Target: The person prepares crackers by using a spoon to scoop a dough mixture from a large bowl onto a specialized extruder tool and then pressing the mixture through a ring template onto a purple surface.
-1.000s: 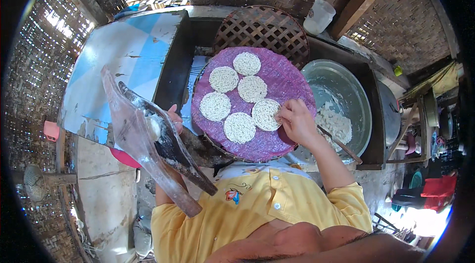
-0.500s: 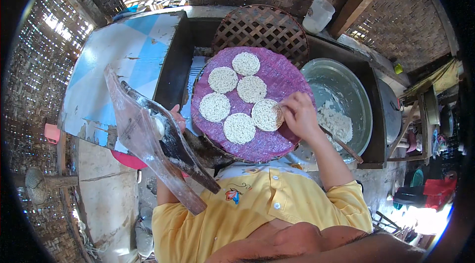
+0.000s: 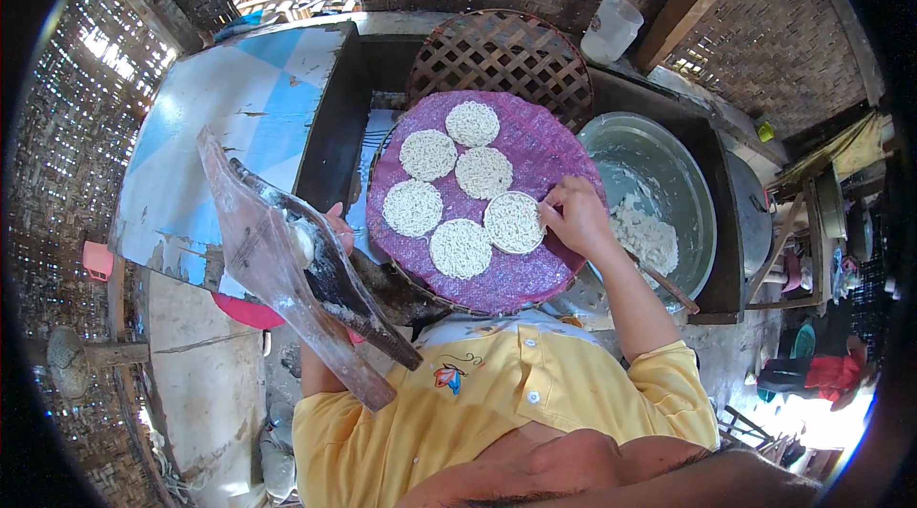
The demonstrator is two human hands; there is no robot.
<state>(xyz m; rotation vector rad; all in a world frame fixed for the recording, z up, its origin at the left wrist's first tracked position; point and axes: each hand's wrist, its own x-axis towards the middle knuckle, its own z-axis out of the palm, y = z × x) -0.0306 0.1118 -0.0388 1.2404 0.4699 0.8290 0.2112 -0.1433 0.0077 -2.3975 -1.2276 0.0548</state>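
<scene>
A long two-armed wooden press (image 3: 277,269), smeared with white dough (image 3: 304,243), slants across my left side. My left hand (image 3: 340,227) holds it from behind; only some fingers show past its edge, the rest being hidden. Right of it a purple woven cloth (image 3: 439,293) covers a round tray bearing several flat white discs (image 3: 460,248) of tangled dough strands. The rightmost disc (image 3: 513,222) sits inside a thin pale ring (image 3: 542,239). My right hand (image 3: 579,218) is closed in a pinch at this ring's right rim, its palm above the cloth.
A large metal basin (image 3: 704,222) with white dough and a stick (image 3: 669,286) stands at the right. Behind the tray leans a lattice basket (image 3: 497,59), near a white plastic container (image 3: 612,29). A blue-and-white board (image 3: 224,107) lies at the left, a lidded pot (image 3: 748,212) far right.
My right hand has shifted slightly down and right, its fingers lower against the ring's rim. The press stays tilted in my left hand; the discs keep their places.
</scene>
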